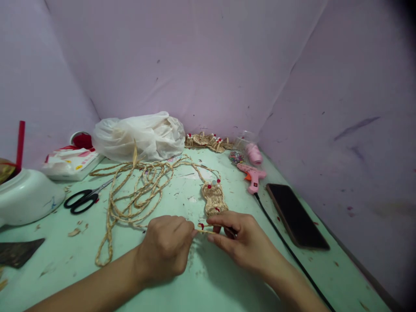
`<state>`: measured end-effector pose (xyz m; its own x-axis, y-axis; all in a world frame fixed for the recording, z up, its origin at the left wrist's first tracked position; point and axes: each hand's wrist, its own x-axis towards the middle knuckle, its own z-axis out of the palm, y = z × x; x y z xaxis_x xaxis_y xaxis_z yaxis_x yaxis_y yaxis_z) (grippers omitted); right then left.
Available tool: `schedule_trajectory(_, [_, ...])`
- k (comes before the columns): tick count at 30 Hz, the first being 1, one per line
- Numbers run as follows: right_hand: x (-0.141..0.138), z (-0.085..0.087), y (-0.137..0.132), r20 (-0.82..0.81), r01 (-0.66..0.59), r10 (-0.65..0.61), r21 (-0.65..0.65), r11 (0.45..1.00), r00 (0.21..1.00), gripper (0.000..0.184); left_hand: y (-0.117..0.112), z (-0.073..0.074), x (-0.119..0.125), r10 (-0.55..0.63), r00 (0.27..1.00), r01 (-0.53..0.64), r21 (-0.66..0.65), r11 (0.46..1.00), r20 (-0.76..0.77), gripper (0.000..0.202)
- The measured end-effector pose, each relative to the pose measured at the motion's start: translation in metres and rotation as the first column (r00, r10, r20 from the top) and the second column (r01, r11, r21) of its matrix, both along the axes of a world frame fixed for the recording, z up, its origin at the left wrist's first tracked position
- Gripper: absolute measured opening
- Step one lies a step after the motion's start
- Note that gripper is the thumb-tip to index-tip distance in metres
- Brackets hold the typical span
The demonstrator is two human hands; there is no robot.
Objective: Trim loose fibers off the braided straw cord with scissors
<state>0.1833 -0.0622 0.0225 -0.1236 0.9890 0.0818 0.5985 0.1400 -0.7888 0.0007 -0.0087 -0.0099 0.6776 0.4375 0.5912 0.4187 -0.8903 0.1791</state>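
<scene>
Close together at the front of the table are my two hands, with a short stretch of straw cord (205, 232) between them. My left hand (170, 245) is closed in a fist, its thumb and forefinger pinching one end of that stretch. Thumb and fingers of my right hand (238, 236) pinch the other end. A small red bit (201, 226) shows beside the cord. Just beyond my right fingers lies a woven straw piece (214, 197) with red and clear beads at its top; its lower end is partly hidden by the hand.
Left of the hands lies a loose coil of braided straw cord (139, 190), with black scissors (85, 200) beside it. A white plastic bag (143, 136) and woven beaded pieces (209, 142) line the back. Rightward are a pink glue gun (253, 177), pink spool (254, 154) and phone (297, 216).
</scene>
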Motion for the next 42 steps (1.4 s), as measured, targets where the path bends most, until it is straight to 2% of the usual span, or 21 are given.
schedule_trajectory(4, [-0.002, 0.0, 0.001, -0.026, -0.013, 0.013, 0.005, 1.0, 1.0, 0.018, -0.001, 0.001, 0.0, 0.018, 1.0, -0.018, -0.021, 1.0, -0.01, 0.019])
schedule_trajectory(8, [-0.004, 0.001, 0.001, -0.023, -0.028, 0.028, 0.001, 1.0, 0.999, 0.018, -0.005, 0.005, 0.003, 0.067, 0.998, -0.067, -0.039, 0.997, -0.015, 0.01])
schedule_trajectory(11, [-0.005, 0.001, 0.0, -0.012, -0.043, 0.043, 0.0, 0.999, 0.999, 0.014, -0.008, 0.005, 0.004, 0.019, 1.0, -0.019, -0.004, 1.0, 0.009, 0.024])
schedule_trajectory(15, [-0.004, 0.002, 0.0, -0.024, -0.079, 0.08, 0.011, 0.997, 0.997, 0.011, -0.007, 0.001, 0.004, -0.038, 0.998, 0.035, -0.054, 0.998, -0.047, 0.023])
schedule_trajectory(20, [-0.001, 0.002, 0.001, -0.139, -0.079, 0.08, 0.017, 0.997, 0.987, 0.022, -0.005, 0.001, 0.002, -0.079, 0.995, 0.069, -0.158, 0.985, -0.059, 0.02])
schedule_trajectory(24, [0.001, 0.002, 0.0, -0.144, -0.078, 0.077, -0.006, 0.997, 0.987, 0.024, -0.003, 0.003, 0.002, -0.074, 0.997, 0.066, -0.262, 0.963, -0.021, 0.018])
schedule_trajectory(27, [0.007, 0.006, -0.001, -0.127, -0.068, 0.063, -0.032, 0.997, 0.99, 0.026, 0.001, 0.003, 0.001, -0.06, 0.998, 0.054, -0.255, 0.965, -0.016, 0.018])
schedule_trajectory(31, [0.018, 0.014, -0.002, -0.076, -0.139, 0.139, 0.006, 0.99, 0.987, 0.05, 0.008, 0.004, -0.003, -0.053, 0.998, 0.056, -0.208, 0.977, 0.02, 0.019])
schedule_trajectory(33, [0.02, 0.015, -0.001, -0.042, -0.168, 0.17, 0.032, 0.985, 0.985, 0.054, 0.009, 0.005, -0.004, -0.069, 0.997, 0.072, -0.183, 0.981, 0.024, 0.02])
schedule_trajectory(37, [0.019, 0.012, 0.002, 0.031, -0.236, 0.235, 0.025, 0.971, 0.971, 0.042, 0.009, 0.007, -0.005, -0.088, 0.996, 0.085, -0.167, 0.982, -0.009, 0.02])
schedule_trajectory(42, [0.02, 0.009, 0.003, 0.026, -0.246, 0.244, 0.058, 0.968, 0.969, 0.026, 0.014, 0.013, -0.008, -0.182, 0.983, 0.175, -0.155, 0.972, -0.027, 0.023])
